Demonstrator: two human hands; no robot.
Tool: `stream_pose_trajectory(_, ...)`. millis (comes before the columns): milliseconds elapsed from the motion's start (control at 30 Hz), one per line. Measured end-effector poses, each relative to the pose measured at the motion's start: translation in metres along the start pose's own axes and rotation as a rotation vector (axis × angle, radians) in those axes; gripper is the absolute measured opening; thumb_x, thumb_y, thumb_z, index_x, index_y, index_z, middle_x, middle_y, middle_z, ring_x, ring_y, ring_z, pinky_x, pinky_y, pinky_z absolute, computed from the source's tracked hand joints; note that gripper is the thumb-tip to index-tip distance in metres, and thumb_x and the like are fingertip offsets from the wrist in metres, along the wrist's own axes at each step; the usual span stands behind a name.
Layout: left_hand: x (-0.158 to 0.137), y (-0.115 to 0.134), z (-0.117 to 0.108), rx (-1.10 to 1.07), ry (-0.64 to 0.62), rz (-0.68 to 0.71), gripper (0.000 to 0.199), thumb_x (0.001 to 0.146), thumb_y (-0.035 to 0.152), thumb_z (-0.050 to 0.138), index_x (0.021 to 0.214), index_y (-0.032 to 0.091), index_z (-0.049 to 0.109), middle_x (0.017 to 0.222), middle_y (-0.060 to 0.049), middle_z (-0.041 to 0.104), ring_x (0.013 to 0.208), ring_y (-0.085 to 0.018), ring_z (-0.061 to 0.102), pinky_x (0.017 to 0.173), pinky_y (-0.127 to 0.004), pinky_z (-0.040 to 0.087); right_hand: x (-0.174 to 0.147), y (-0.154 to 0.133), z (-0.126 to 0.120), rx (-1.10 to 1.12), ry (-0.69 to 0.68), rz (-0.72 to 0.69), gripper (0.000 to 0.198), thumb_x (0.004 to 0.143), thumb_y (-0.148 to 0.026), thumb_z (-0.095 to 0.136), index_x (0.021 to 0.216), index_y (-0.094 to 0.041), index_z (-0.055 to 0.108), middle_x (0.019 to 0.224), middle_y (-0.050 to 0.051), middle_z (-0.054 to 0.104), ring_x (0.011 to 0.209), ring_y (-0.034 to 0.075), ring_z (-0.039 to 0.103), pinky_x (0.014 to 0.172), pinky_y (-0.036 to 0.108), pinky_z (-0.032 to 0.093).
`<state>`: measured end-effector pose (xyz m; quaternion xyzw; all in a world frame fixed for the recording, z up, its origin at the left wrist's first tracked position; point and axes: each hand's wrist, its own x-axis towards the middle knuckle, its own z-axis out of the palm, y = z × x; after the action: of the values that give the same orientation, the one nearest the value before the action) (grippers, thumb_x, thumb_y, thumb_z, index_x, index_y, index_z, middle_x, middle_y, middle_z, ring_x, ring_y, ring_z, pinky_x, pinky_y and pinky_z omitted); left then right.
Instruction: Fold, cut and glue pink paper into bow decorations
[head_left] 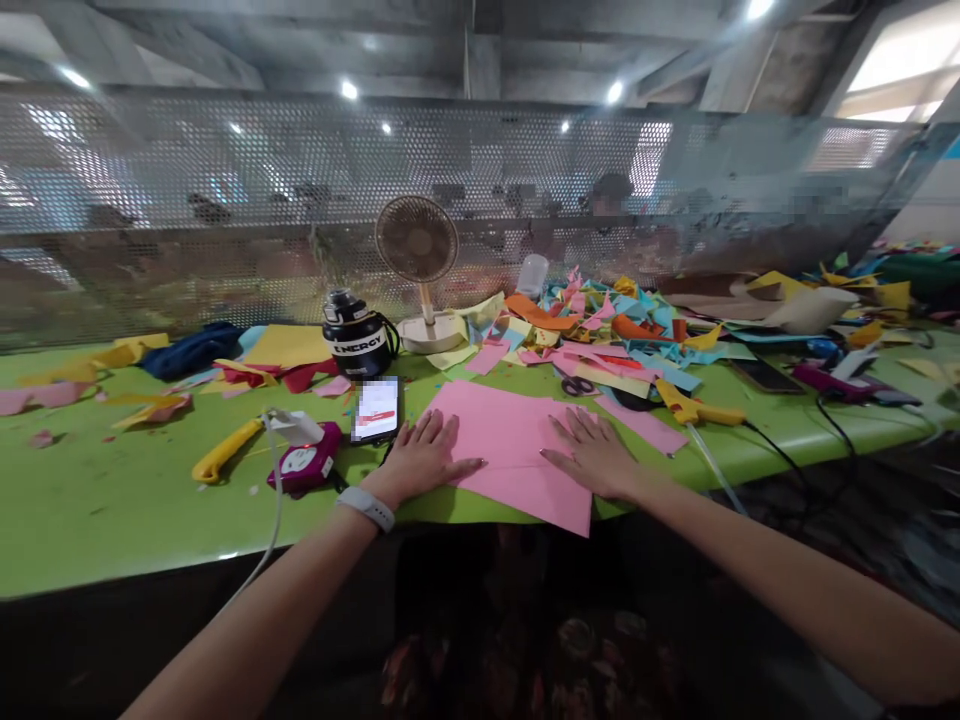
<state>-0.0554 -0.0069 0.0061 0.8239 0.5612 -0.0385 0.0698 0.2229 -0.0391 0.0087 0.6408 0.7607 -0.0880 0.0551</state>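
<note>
A pink sheet (501,425) lies flat at the near edge of the green table, one corner jutting past that edge. A faint crease runs across its middle. My left hand (424,455) rests palm down on its left side, fingers spread, a pale watch band on the wrist. On the right side my right hand (592,450) also lies flat, fingers apart. Neither hand grips anything. Just left of my left hand is a phone (376,410) with a lit screen. Behind my right hand are a pair of scissors (577,386) and a yellow glue gun (694,405).
A small fan (417,240) and a black bottle (358,335) stand behind the sheet. Colourful scraps (600,320) are heaped at back right. A purple power strip (304,460) and a yellow-handled tool (229,450) lie left, with trailing cables. A perforated metal screen (262,200) closes the back.
</note>
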Motion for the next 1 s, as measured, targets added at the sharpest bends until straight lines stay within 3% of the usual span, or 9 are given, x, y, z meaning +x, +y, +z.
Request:
stream_pose_trajectory(233, -0.007, -0.013, -0.009, 0.025, -0.117, 0.006, 0.094, 0.085, 0.075, 0.022, 0.153, 0.01, 0.017, 0.159, -0.015, 0.012, 0.147, -0.032, 0.004, 0.115, -0.051, 0.01, -0.015, 0.016, -0.003, 0.001, -0.018, 0.022, 0.068, 0.096, -0.057, 0.02, 0.154, -0.021, 0.015, 0.161, 0.01, 0.009, 0.147, 0.029, 0.003, 0.116, 0.054, 0.007)
stream_pose_trajectory(500, -0.005, -0.021, -0.011, 0.04, -0.174, -0.023, 0.087, 0.087, 0.07, 0.029, 0.154, 0.016, 0.015, 0.16, -0.013, 0.012, 0.147, -0.034, 0.0, 0.114, -0.057, 0.005, -0.018, 0.011, -0.024, 0.002, -0.127, -0.005, 0.077, 0.093, -0.058, 0.024, 0.155, -0.015, 0.009, 0.16, 0.014, 0.012, 0.147, 0.032, 0.005, 0.117, 0.05, 0.009)
stream_pose_trajectory(600, -0.015, -0.021, -0.025, 0.062, -0.208, -0.024, 0.078, 0.09, 0.06, 0.033, 0.153, 0.018, 0.017, 0.16, -0.013, 0.013, 0.147, -0.034, 0.001, 0.114, -0.058, 0.008, -0.018, 0.01, -0.029, 0.009, -0.145, 0.004, 0.08, 0.092, -0.059, 0.027, 0.155, -0.014, 0.008, 0.16, 0.015, 0.012, 0.147, 0.032, 0.004, 0.117, 0.049, 0.009)
stream_pose_trajectory(700, -0.024, -0.015, -0.047, 0.125, -0.16, -0.032, 0.068, 0.088, 0.045, 0.044, 0.15, 0.019, 0.029, 0.158, -0.016, 0.022, 0.145, -0.037, 0.013, 0.112, -0.055, 0.019, -0.019, 0.009, -0.03, 0.031, -0.141, 0.003, 0.081, 0.091, -0.06, 0.029, 0.155, -0.013, 0.009, 0.16, 0.015, 0.012, 0.147, 0.031, 0.004, 0.118, 0.048, 0.009)
stream_pose_trajectory(767, -0.024, -0.004, -0.059, 0.16, -0.04, -0.033, 0.06, 0.083, 0.037, 0.052, 0.139, 0.017, 0.048, 0.148, -0.018, 0.041, 0.138, -0.037, 0.033, 0.106, -0.047, 0.032, -0.019, 0.009, -0.03, 0.05, -0.137, 0.003, 0.082, 0.091, -0.06, 0.031, 0.155, -0.013, 0.01, 0.16, 0.015, 0.012, 0.147, 0.032, 0.004, 0.118, 0.048, 0.008)
stream_pose_trajectory(833, -0.016, 0.014, -0.064, 0.059, 0.042, -0.034, 0.043, 0.084, 0.041, 0.05, 0.113, 0.014, 0.066, 0.119, -0.017, 0.065, 0.114, -0.033, 0.058, 0.091, -0.038, 0.045, -0.019, 0.01, -0.029, 0.058, -0.134, 0.008, 0.081, 0.091, -0.059, 0.032, 0.155, -0.013, 0.01, 0.16, 0.014, 0.012, 0.147, 0.032, 0.004, 0.118, 0.048, 0.008)
stream_pose_trajectory(867, -0.011, 0.024, -0.064, -0.03, 0.051, -0.047, 0.041, 0.084, 0.045, 0.049, 0.1, 0.013, 0.069, 0.104, -0.016, 0.071, 0.099, -0.031, 0.065, 0.082, -0.036, 0.048, -0.019, 0.011, -0.028, 0.058, -0.13, 0.011, 0.081, 0.091, -0.059, 0.032, 0.155, -0.014, 0.011, 0.16, 0.014, 0.012, 0.147, 0.032, 0.004, 0.118, 0.048, 0.008)
stream_pose_trajectory(900, -0.004, 0.036, -0.062, -0.128, 0.027, -0.027, 0.041, 0.084, 0.049, 0.049, 0.087, 0.013, 0.07, 0.09, -0.015, 0.073, 0.087, -0.029, 0.068, 0.075, -0.034, 0.049, -0.018, 0.011, -0.027, 0.057, -0.126, 0.012, 0.081, 0.091, -0.059, 0.033, 0.155, -0.014, 0.011, 0.16, 0.014, 0.011, 0.147, 0.033, 0.004, 0.118, 0.049, 0.008)
stream_pose_trajectory(1000, 0.014, 0.068, -0.048, -0.563, -0.225, 0.035, 0.052, 0.08, 0.06, 0.054, 0.055, 0.015, 0.059, 0.059, -0.01, 0.068, 0.055, -0.019, 0.065, 0.061, -0.029, 0.048, -0.017, 0.013, -0.025, 0.062, -0.121, 0.008, 0.081, 0.091, -0.059, 0.033, 0.155, -0.014, 0.01, 0.16, 0.014, 0.01, 0.147, 0.033, 0.005, 0.117, 0.049, 0.009)
